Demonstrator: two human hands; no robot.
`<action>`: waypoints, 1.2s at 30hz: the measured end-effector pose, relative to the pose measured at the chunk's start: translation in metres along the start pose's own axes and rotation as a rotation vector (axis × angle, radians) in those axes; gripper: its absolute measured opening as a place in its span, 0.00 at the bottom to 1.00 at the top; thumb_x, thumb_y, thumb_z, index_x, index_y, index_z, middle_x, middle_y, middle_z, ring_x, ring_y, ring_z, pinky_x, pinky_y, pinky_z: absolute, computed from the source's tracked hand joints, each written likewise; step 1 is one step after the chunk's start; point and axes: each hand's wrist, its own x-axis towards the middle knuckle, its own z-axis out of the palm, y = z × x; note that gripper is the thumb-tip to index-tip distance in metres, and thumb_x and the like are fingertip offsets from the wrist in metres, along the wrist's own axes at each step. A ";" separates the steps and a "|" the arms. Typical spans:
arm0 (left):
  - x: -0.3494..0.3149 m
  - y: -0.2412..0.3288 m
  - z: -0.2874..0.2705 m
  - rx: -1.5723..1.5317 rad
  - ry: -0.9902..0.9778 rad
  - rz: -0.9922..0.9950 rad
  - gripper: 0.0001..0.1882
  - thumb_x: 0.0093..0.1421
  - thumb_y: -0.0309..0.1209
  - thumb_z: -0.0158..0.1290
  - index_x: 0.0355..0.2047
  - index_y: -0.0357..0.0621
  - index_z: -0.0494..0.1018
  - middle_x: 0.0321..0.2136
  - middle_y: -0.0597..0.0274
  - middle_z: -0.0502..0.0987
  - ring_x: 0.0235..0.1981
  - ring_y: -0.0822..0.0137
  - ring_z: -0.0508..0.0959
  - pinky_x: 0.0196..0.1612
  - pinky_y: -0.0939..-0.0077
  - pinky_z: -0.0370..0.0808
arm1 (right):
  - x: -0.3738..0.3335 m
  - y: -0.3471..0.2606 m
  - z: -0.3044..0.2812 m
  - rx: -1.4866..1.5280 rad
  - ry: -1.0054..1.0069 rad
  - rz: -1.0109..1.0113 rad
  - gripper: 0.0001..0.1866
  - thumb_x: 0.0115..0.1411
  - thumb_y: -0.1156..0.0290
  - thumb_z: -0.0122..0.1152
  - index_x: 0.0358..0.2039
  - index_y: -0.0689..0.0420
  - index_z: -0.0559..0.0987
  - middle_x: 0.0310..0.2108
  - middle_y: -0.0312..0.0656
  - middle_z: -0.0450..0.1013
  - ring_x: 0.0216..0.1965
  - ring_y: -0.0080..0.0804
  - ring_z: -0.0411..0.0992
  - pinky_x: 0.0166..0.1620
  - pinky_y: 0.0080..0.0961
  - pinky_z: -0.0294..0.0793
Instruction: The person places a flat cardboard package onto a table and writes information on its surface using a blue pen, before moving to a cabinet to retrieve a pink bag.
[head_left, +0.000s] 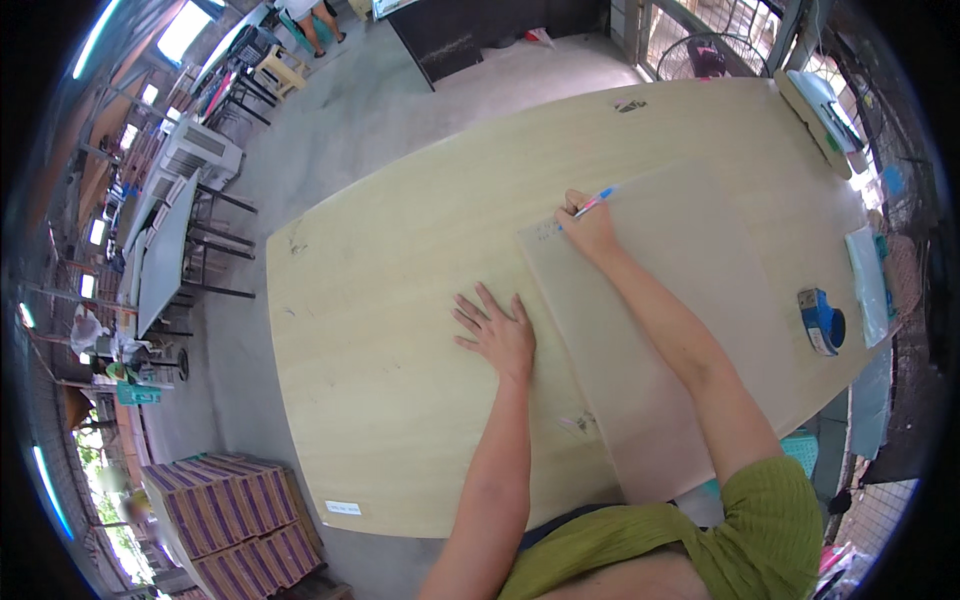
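Observation:
My right hand [590, 228] is closed round a pen [597, 200] with a blue end and a pinkish grip. It rests at the upper left corner of a large translucent sheet [690, 260], where small blue handwriting [549, 232] shows beside the fingers. The sheet lies flat on a wide pale wooden table [400, 300]. My left hand [497, 334] lies palm down on the bare wood, left of the sheet's edge, with its fingers spread and nothing in them. My right forearm crosses over the sheet.
A blue tape dispenser [821, 322] stands near the table's right edge. Folders [825, 105] lie at the far right corner. Stacked cartons [235, 510] sit on the floor at lower left. Farther left are a long table [168, 255] and stools; a person's legs [315, 25] show at the back.

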 end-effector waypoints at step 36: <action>0.000 -0.001 0.005 0.013 -0.006 -0.006 0.38 0.66 0.58 0.37 0.70 0.55 0.47 0.70 0.45 0.40 0.70 0.43 0.41 0.64 0.30 0.39 | -0.004 0.001 0.003 0.013 0.067 0.029 0.10 0.49 0.69 0.56 0.21 0.59 0.66 0.16 0.55 0.62 0.19 0.53 0.60 0.24 0.42 0.60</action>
